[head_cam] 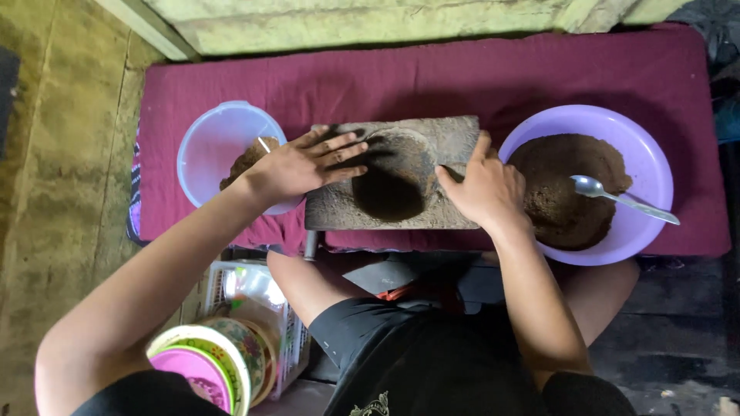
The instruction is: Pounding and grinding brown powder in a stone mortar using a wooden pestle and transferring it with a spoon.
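— Red cloth (231, 85) covers the bench. What is on it?

— A flat stone block (455, 139) with a round dip full of brown powder (388, 192). The left hand (304, 163) lies flat and open on the block. The right hand (486, 189) has its grip closed on a small dark thing; I cannot tell what.

— Much left?

— I think so. The purple bowl (655, 166) has lots of powder; the pale tub (212, 142) has little.

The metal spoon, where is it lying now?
In the head view, the metal spoon lies in the purple bowl at the right, on the brown mixture, beside the right hand.
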